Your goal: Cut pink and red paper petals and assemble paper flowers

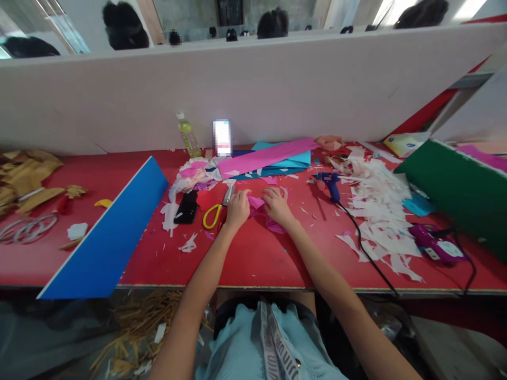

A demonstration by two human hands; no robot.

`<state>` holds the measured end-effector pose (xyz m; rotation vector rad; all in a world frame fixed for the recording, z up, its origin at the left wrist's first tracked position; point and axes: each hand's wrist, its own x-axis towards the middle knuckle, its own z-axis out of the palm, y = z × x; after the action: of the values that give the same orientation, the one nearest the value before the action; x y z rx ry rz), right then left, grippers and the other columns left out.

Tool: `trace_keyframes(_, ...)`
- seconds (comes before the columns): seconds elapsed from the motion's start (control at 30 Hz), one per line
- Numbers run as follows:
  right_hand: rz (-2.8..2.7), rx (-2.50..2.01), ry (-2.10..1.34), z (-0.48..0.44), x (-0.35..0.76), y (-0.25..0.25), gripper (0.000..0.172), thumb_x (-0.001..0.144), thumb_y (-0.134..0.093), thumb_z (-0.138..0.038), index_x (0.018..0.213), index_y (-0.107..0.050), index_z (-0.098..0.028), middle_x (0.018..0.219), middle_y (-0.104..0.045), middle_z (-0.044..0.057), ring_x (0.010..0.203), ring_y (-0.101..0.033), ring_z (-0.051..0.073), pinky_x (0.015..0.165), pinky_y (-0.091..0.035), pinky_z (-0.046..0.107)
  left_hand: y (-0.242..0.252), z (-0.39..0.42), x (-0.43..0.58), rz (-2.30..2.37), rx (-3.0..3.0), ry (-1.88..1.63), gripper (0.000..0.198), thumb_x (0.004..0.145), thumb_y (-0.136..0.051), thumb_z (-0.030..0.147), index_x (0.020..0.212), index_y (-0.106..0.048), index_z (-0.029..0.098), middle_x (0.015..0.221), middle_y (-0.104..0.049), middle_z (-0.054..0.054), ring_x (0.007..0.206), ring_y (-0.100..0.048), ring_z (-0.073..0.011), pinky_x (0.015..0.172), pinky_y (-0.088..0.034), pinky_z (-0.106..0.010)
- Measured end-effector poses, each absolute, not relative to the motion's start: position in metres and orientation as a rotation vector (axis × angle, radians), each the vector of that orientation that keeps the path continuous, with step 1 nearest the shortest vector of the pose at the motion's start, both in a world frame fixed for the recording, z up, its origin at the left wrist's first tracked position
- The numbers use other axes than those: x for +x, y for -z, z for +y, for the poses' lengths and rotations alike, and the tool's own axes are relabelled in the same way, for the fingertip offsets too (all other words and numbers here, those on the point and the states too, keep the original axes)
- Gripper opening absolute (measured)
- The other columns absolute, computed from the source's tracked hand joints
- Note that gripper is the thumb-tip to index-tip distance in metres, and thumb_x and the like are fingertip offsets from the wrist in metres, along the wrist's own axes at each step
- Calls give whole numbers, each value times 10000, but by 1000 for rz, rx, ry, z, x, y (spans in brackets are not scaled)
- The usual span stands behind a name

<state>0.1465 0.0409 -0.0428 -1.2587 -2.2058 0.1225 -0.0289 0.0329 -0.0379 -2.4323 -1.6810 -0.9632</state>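
Observation:
A piece of pink paper (256, 202) stretches between my two hands over the red table (261, 264). My left hand (238, 208) pinches its left end, with fingers closed. The right end is held by my right hand (277, 205), whose fingers are bent round it. More pink paper hangs down below the right hand and rests on the table. Scissors with yellow handles (213, 216) lie just left of my left hand, their blades partly beside its fingers. A black phone (186, 207) lies farther left.
Blue (114, 232) and green (455, 195) boards stand at the sides. Behind my hands are folded pink paper (269, 157), a bottle (189, 138) and a lit screen (222, 138). Rightward lie a glue gun (330, 184) with its cord, white scraps (380, 203) and a purple device (435, 245).

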Motion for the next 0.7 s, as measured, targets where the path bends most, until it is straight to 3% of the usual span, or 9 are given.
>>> trace_keyframes(0.13, -1758, -1096, -611, 48, 147, 42, 205, 711, -498, -185, 829, -665, -194, 1031, -647, 95, 1089, -502, 274, 1027, -262, 485, 35, 29, -29, -1562, -2463, 1093, 320, 909, -352, 268, 1187, -453, 146, 1152, -576, -122, 1109, -522, -206, 938, -400, -339)
trace_keyframes(0.23, -1578, -1031, -791, 54, 151, 45, 157, 702, -528, -258, 771, -654, -196, 966, -661, 72, 993, -557, 247, 939, -390, 404, 36, 28, -29, -1466, -2492, 1216, 374, 869, -441, 358, 1189, -446, 163, 1176, -565, -117, 1121, -516, -226, 927, -410, -356)
trace_keyframes(0.33, -1444, -1042, -894, 57, 156, 48, 200, 740, -516, -355, 723, -635, -195, 810, -668, 37, 823, -596, 208, 777, -468, 341, 39, 30, -30, -1551, -2507, 1316, 382, 804, -528, 309, 1155, -470, 173, 1102, -599, -101, 1033, -558, -232, 905, -418, -370)
trace_keyframes(0.4, -1351, -1034, -979, 58, 158, 49, 236, 748, -515, -398, 689, -622, -195, 695, -647, 13, 709, -592, 178, 675, -474, 300, 41, 33, -30, -1620, -2503, 1382, 307, 749, -540, 195, 1055, -525, 176, 1012, -624, -89, 979, -569, -239, 895, -413, -380)
trace_keyframes(0.5, -1252, -989, -1112, 57, 157, 48, 233, 729, -551, -421, 722, -636, -204, 703, -656, 1, 674, -602, 156, 627, -467, 267, 42, 38, -32, -1667, -2473, 1465, 230, 684, -510, 93, 888, -566, 184, 915, -630, -79, 933, -563, -247, 885, -398, -393)
trace_keyframes(0.6, -1183, -953, -1251, 54, 153, 45, 235, 671, -639, -420, 776, -656, -211, 745, -679, 1, 678, -625, 155, 636, -476, 268, 43, 42, -31, -1698, -2475, 1573, 82, 698, -518, 127, 716, -554, 199, 755, -611, -44, 812, -566, -225, 837, -400, -376)
trace_keyframes(0.7, -1109, -945, -1369, 53, 150, 44, 255, 617, -711, -416, 739, -652, -199, 684, -682, 3, 631, -632, 157, 634, -486, 281, 43, 45, -29, -1730, -2498, 1738, 221, 735, -539, 209, 528, -461, 207, 546, -508, -6, 651, -540, -192, 733, -401, -332)
